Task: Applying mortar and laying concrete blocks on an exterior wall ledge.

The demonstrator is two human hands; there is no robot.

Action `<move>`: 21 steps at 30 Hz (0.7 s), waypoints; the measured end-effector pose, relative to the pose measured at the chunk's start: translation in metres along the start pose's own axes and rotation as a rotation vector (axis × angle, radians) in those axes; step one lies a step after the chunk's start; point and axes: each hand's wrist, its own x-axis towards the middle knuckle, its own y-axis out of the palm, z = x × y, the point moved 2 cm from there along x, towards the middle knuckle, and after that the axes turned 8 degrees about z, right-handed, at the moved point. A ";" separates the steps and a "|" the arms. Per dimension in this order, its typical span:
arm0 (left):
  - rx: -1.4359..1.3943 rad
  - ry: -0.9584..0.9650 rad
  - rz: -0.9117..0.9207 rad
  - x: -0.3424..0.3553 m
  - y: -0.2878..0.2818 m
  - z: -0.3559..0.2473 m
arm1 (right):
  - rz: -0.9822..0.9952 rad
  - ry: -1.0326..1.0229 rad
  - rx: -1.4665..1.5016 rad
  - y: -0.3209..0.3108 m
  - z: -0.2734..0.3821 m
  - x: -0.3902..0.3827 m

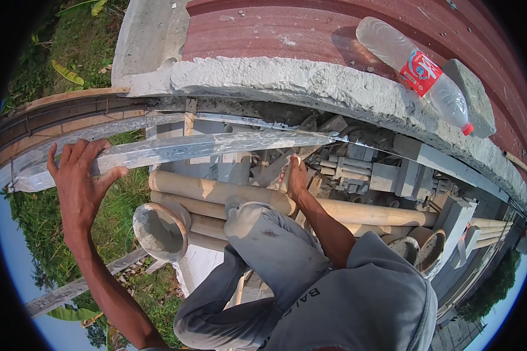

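My left hand (79, 169) grips the left part of a long silvery metal straightedge bar (216, 146), fingers over its far edge and thumb on the near side. The bar is smeared with grey mortar and stretches right, tapering from view beneath the rough concrete edge (263, 76). Near the middle, my right hand (297, 177) is closed around what looks like a pale wooden handle; its far end is hidden. Below that hand lie thick bamboo poles (216, 188), where my bent knee rests. A mortar-caked bucket (158, 231) sits beside the poles on the left.
A plastic bottle (386, 44) with a red label lies on the maroon metal roof (263, 29), against a grey block (471, 96). Two more buckets (428, 244) stand right of me. Timber formwork (64, 131) runs along the left. Grass (35, 234) shows far below.
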 end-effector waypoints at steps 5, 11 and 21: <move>0.000 0.012 -0.014 0.003 0.001 -0.003 | 0.037 -0.259 0.163 0.063 0.014 0.062; -0.043 0.001 0.017 0.005 -0.003 -0.008 | 0.176 -0.466 -1.025 0.028 -0.060 0.026; -0.008 -0.017 0.007 -0.002 -0.003 0.002 | -0.006 -0.180 -0.654 0.029 -0.019 0.030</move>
